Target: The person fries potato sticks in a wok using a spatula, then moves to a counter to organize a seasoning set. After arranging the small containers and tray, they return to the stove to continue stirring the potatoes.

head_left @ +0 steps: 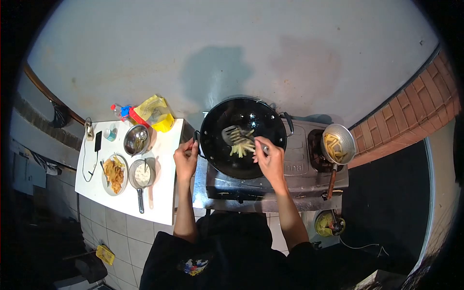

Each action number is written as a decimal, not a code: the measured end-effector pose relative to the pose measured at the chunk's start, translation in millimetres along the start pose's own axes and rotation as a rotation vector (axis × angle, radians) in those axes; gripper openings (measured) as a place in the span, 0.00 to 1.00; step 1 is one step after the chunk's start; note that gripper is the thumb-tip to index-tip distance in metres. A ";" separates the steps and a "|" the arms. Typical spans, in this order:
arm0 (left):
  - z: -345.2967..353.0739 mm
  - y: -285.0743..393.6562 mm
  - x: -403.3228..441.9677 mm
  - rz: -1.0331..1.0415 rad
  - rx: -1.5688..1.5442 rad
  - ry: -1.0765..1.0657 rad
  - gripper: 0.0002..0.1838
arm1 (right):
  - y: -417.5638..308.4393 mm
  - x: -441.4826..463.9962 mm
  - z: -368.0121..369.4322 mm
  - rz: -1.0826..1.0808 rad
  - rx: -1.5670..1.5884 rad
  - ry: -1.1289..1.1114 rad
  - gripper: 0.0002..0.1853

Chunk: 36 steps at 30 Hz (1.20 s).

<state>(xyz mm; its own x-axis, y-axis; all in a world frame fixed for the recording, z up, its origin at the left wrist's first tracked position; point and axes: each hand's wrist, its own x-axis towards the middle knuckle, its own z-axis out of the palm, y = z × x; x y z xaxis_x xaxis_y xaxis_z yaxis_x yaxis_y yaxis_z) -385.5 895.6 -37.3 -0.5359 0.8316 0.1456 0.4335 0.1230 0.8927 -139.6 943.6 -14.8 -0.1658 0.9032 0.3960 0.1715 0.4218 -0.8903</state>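
Note:
A large black wok (pixel 217 157) sits on the stove, with pale cut strips (pixel 240 149) in it. My left hand (pixel 186 159) is closed on the wok's left handle. Over the wok's right part, my right hand (pixel 268 159) grips a slotted spatula (pixel 234 135), whose head lies at the strips. The spatula's handle is mostly hidden by my fingers.
On the right burner stands a small pan (pixel 350 140) with cut strips in it. The white table (pixel 162 198) at left bears a plate of fried food (pixel 114 175), a pot of white food (pixel 142 174), a metal bowl (pixel 137 140), a phone (pixel 98 141) and yellow packets (pixel 155 112).

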 end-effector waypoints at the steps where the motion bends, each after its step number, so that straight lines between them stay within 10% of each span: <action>1: 0.1 -1.9 0.3 -0.005 -0.011 0.001 0.17 | 1.4 1.2 -3.2 0.040 -0.039 0.070 0.09; 7: 2.0 -10.7 1.8 0.068 -0.013 0.017 0.15 | -10.9 1.1 -49.1 0.201 0.023 0.287 0.07; 24: 1.3 -7.7 3.0 0.013 -0.025 0.002 0.17 | 13.3 -64.3 -153.6 0.128 -0.305 -0.232 0.19; 36: 3.9 -11.7 3.8 0.151 -0.006 0.037 0.17 | 66.7 -111.4 -160.2 0.207 -0.996 -0.111 0.18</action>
<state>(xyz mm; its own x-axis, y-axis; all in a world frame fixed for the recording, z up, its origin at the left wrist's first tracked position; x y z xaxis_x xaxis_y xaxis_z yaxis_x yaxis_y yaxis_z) -389.8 899.5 -48.9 -0.4911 0.8201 0.2937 0.5072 -0.0050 0.8618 45.9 883.9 -82.3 -0.1217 0.9746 0.1880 0.9277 0.1790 -0.3275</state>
